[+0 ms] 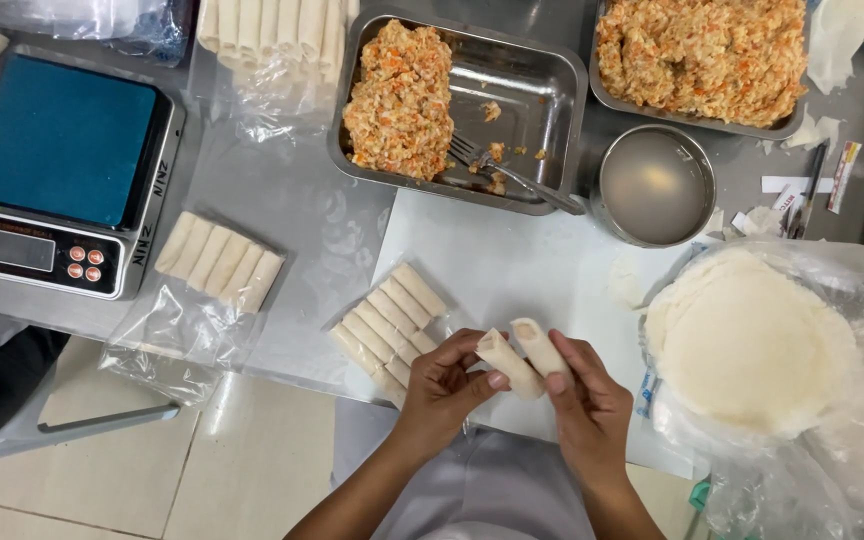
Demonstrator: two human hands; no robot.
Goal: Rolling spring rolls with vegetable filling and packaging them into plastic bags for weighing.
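My left hand (442, 385) grips one pale rolled spring roll (508, 362), and my right hand (582, 395) grips a second roll (539, 344). The two rolls lie side by side, touching, over the white cutting board (512, 260). Just left of my hands a row of several finished rolls (389, 325) rests on a clear plastic bag. To the right, a stack of round white wrappers (747, 340) sits in clear plastic.
A steel tray (552, 90) holds orange-flecked filling (400, 100) and a fork (507, 170); a second tray of filling (697, 55) sits behind. A steel bowl of cloudy liquid (655, 185), a digital scale (57, 170), and more bagged rolls (217, 258) lie around.
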